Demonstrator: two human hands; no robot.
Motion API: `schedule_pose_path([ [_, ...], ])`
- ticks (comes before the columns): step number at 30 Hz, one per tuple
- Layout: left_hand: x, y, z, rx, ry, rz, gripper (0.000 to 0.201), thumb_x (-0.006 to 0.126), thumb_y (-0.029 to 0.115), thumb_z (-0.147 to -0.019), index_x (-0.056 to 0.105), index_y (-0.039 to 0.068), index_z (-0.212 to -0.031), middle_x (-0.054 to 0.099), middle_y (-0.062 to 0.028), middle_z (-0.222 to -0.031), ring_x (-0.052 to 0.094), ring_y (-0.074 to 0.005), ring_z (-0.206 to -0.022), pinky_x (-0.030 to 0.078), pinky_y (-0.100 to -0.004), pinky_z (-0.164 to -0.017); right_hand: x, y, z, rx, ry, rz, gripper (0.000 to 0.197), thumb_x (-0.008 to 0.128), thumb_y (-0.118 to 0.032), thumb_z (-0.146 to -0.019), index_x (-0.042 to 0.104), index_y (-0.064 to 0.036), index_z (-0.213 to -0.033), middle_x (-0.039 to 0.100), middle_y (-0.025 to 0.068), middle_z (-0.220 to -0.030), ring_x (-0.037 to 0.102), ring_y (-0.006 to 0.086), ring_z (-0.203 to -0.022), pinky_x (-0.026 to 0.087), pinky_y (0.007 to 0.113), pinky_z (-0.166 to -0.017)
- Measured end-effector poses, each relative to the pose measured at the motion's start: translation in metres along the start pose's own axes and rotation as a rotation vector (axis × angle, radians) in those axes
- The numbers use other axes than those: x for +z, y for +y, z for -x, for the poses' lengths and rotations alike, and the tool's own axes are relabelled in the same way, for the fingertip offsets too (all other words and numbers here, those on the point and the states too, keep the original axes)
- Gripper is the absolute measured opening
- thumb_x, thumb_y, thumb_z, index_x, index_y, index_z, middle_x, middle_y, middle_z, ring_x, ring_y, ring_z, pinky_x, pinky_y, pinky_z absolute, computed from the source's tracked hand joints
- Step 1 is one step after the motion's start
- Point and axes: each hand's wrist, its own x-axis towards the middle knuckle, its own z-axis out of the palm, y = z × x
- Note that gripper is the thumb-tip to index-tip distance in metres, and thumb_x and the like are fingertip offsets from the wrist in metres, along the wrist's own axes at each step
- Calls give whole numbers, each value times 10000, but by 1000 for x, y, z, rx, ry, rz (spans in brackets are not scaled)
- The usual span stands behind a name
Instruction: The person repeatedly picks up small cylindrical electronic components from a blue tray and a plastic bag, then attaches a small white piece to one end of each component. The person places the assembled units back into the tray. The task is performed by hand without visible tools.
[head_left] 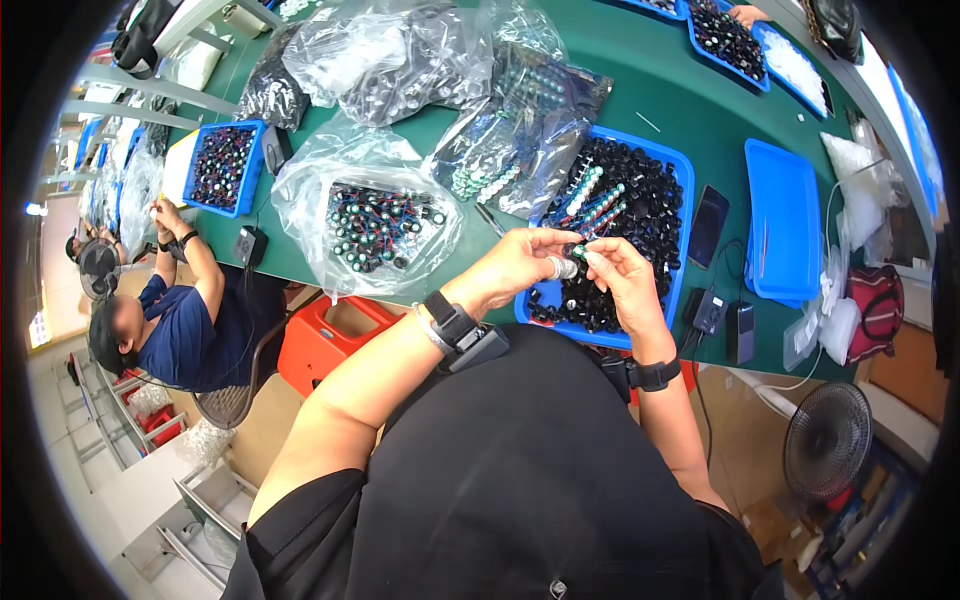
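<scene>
Above the near part of a blue tray, my two hands meet at the fingertips. Between them is a small round black part with a greenish piece at its right side. My left hand pinches the black part, a silvery ring showing on one finger. From the right, my right hand pinches the greenish piece; its exact shape is hidden by the fingers. Many black caps fill the tray, and rows of wired parts with pale green ends lie on top of them.
Left of my hands, an open clear bag holds wired round parts. Filled plastic bags lie behind. Rightward are a phone, stacked blue trays and an adapter. A co-worker sits at left, by a red stool.
</scene>
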Motion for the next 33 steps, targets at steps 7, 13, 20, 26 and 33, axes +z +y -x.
schedule_pose_path([
  [7, 1, 6, 11, 38, 7, -42, 485, 616, 4, -802, 485, -36, -1267, 620, -67, -989, 579, -102, -912, 458, -240, -842, 6, -6, -2, 3, -50, 23, 135, 641, -131, -856, 618, -40, -953, 598, -12, -780, 538, 47, -684, 378, 172, -560],
  [13, 2, 7, 15, 75, 12, -33, 482, 621, 20, -812, 479, -45, -1268, 624, -70, -987, 587, -105, -905, 463, -244, -840, 10, -10, 0, -34, -27, 27, 119, 641, -125, -856, 614, -38, -933, 594, -13, -770, 535, 47, -671, 382, 172, -562],
  [20, 1, 5, 13, 84, 24, -89, 475, 635, 48, -817, 486, -52, -1257, 629, -81, -999, 591, -109, -901, 463, -246, -839, 13, -15, -2, -43, -14, 106, 112, 645, -119, -851, 618, -37, -922, 593, -11, -755, 533, 50, -643, 387, 171, -552],
  [26, -2, 4, 14, 86, 63, -51, 492, 671, 72, -802, 499, -49, -1247, 626, -81, -1008, 586, -110, -914, 454, -248, -851, 9, -11, -10, 20, -64, 98, 112, 641, -117, -853, 616, -30, -919, 593, -8, -748, 537, 53, -638, 397, 180, -539],
  [33, -3, 0, 9, 170, 148, -8, 424, 676, 92, -814, 544, -44, -1193, 628, -88, -999, 592, -129, -899, 463, -255, -845, 14, -13, -13, 9, -53, 175, 102, 624, -113, -864, 605, -27, -915, 592, -11, -742, 537, 52, -632, 399, 186, -525],
])
